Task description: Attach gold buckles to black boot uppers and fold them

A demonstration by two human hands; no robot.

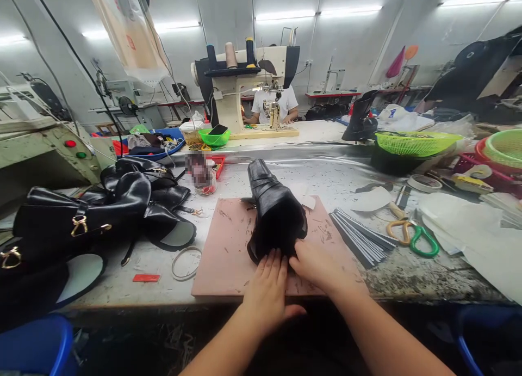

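A black leather boot upper [274, 210] lies on a pink work mat [228, 245] at the table's front. My left hand [267, 289] rests flat on its near edge, fingers stretched out together. My right hand [316, 267] presses on the same edge just to the right, fingertips pinching the leather. Both hands touch the boot's near opening.
A pile of black boot uppers with gold buckles [93, 213] lies at the left. Dark strips [361, 237] and green-and-yellow scissors [411, 234] lie to the right, with white paper pieces [468, 229]. Green baskets [416, 142] stand behind. A person sits at a sewing machine [244, 87] across the table.
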